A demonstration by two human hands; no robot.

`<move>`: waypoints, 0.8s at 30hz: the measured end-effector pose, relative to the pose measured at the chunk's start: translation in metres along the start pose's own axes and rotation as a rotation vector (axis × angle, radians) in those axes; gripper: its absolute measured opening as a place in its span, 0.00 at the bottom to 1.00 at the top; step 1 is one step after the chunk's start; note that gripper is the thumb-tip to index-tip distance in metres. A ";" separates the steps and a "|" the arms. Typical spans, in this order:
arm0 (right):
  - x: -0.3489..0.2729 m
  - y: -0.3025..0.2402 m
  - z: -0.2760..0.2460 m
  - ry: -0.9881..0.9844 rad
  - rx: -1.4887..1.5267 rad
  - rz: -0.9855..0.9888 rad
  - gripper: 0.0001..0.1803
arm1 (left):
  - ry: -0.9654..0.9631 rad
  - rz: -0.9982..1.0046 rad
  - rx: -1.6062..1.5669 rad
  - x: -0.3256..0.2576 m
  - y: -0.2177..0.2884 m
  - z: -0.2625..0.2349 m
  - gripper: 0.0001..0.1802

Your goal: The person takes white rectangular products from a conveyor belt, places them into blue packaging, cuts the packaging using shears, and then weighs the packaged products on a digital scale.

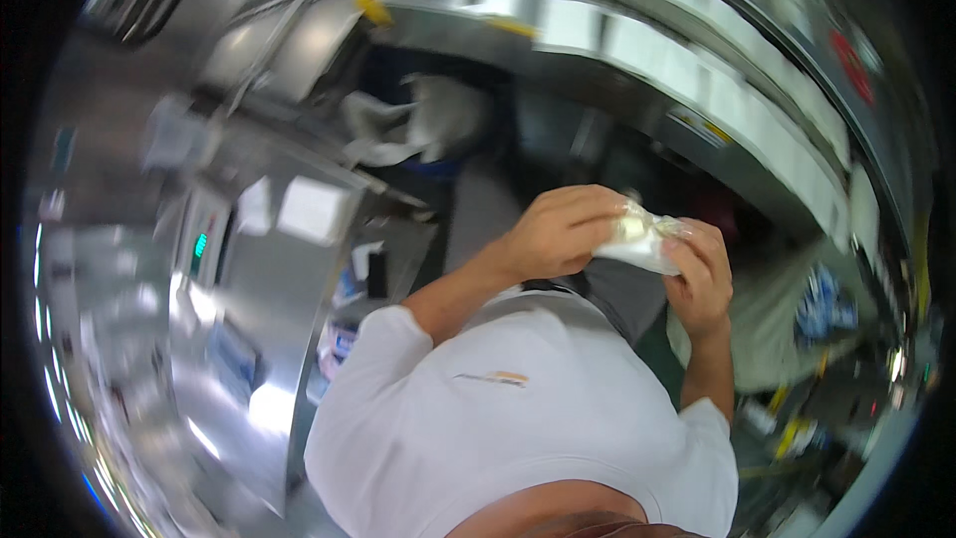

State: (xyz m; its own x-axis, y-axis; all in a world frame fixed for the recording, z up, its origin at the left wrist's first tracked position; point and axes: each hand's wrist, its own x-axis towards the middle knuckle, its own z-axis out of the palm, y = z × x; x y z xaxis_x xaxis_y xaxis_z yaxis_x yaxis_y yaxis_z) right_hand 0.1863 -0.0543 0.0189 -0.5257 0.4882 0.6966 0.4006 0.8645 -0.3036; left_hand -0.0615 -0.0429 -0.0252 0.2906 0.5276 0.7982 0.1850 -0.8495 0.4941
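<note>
Hands both up at chest height, pinching one small clear bag between them. Left hand curled tight over the bag's left end, fingers folded down on it. Right hand closed on the right end, thumb side against the plastic. Bag looks crumpled, something pale inside, can't tell what. It hangs in the air between the two hands, touching no surface.

Around: white shirt fills the lower middle of the view, both forearms bare. Behind the hands a long steel machine curves across the top, with yellow marks on it; it's well apart from the bag. Steel cabinet to the left with a small green display and white paper sheets stuck on it. White cloth heap further back beside the cabinet. Pale sack with blue print to the right, just past the right hand. Nothing sits between the camera and the bag, view is clear, though motion blur smears most of the background.

Room: industrial, mostly stainless panels, dark floor strip between machine and cabinet.

Count: two hands, one bag, one display
</note>
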 end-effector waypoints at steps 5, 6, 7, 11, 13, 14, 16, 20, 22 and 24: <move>0.002 -0.010 0.027 -0.243 0.163 0.356 0.26 | 0.867 -0.889 -0.035 -0.099 -0.049 -0.041 0.17; 0.000 -0.010 0.029 -0.278 0.174 0.374 0.26 | 1.056 -0.956 0.054 -0.114 -0.066 -0.055 0.17; -0.003 -0.008 0.035 -0.309 0.188 0.387 0.25 | 1.163 -0.980 0.151 -0.135 -0.087 -0.068 0.18; -0.009 -0.007 0.044 -0.402 0.169 0.419 0.24 | 1.317 -1.236 0.620 -0.180 -0.174 -0.104 0.21; -0.008 -0.007 0.041 -0.420 0.153 0.424 0.24 | 1.351 -1.083 0.939 -0.216 -0.227 -0.124 0.19; -0.014 -0.005 0.039 -0.404 0.125 0.471 0.24 | 1.332 -1.167 0.939 -0.213 -0.244 -0.129 0.21; -0.026 -0.002 0.029 -0.384 0.080 0.529 0.23 | 1.126 -1.416 1.072 -0.231 -0.276 -0.139 0.20; -0.044 0.003 0.011 -0.348 0.098 0.570 0.22 | 0.703 -1.496 0.983 -0.320 -0.326 -0.184 0.19; -0.060 0.000 0.011 -0.297 0.043 0.600 0.21 | 0.719 -1.417 0.853 -0.286 -0.347 -0.155 0.22; -0.062 0.000 0.013 -0.275 0.103 0.534 0.20 | 0.759 -1.360 0.896 -0.309 -0.349 -0.190 0.25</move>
State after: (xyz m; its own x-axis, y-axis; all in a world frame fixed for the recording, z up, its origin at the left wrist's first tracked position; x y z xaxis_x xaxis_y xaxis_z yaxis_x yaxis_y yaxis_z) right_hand 0.2092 -0.0834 -0.0326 -0.4525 0.8585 0.2415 0.5949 0.4923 -0.6354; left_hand -0.3947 0.0894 -0.3790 -0.8858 0.4460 0.1277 0.3766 0.5305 0.7594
